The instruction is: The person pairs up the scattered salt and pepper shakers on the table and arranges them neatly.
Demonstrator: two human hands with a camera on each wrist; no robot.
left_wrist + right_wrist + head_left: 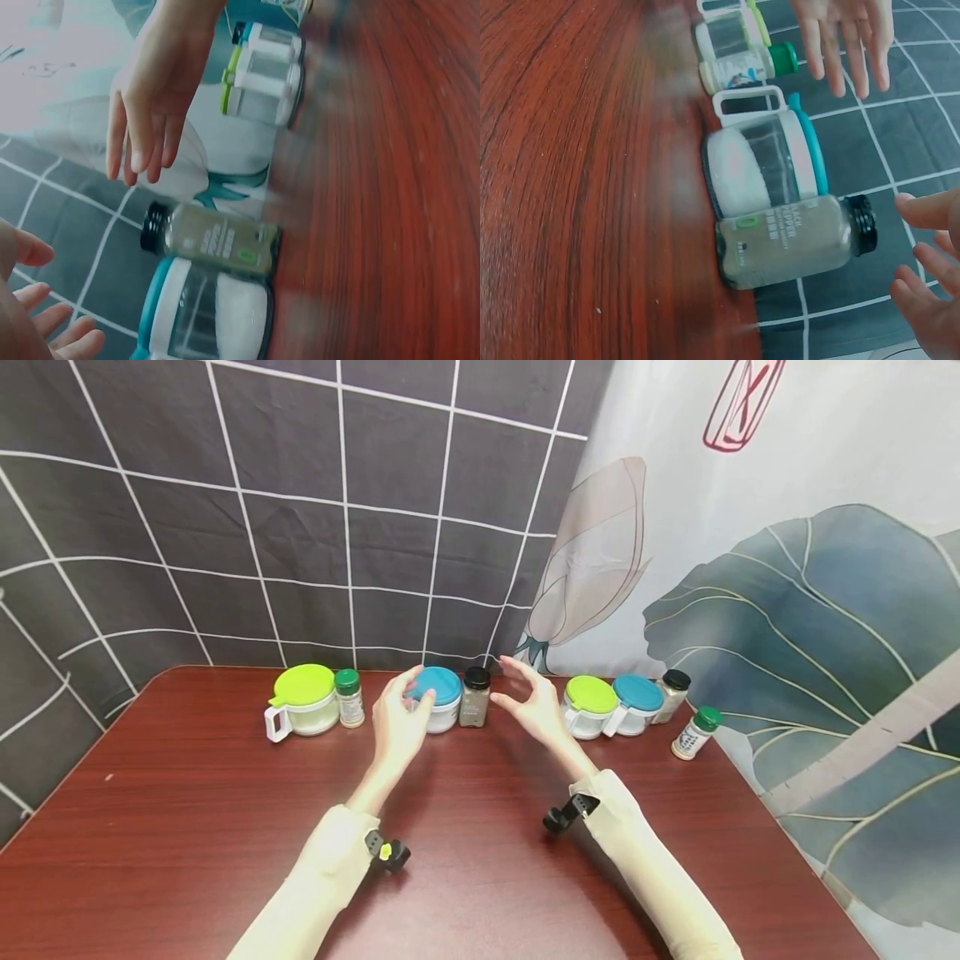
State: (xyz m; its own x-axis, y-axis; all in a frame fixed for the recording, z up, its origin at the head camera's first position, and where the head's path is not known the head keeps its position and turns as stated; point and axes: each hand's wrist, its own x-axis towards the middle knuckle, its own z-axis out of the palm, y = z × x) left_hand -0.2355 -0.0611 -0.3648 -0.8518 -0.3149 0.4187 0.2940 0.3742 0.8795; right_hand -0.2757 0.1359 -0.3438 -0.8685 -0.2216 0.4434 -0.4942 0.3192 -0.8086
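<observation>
In the head view, a blue-lidded jar (442, 687) and a black-capped pepper bottle (475, 700) stand side by side at the table's back. My left hand (400, 720) is beside the jar, thumb and fingers spread and overlapping its lid in this view. To the right of the bottle is my right hand (537, 706), its thumb and fingers parted with nothing between them. The right wrist view shows white contents in the clear jar (739, 169) and dark lettering-covered sides on the pepper bottle (787, 244). Fingers of the right hand (934, 259) point toward the black cap, apart from it.
On the left stand a green-lidded jar (306, 689) and a green-capped shaker (349, 700). To the right are another green-lidded jar (590, 697), a second blue-lidded jar (637, 695), a black-capped bottle (672, 695) and a green-capped shaker (695, 734). A gridded cloth (285, 527) hangs behind.
</observation>
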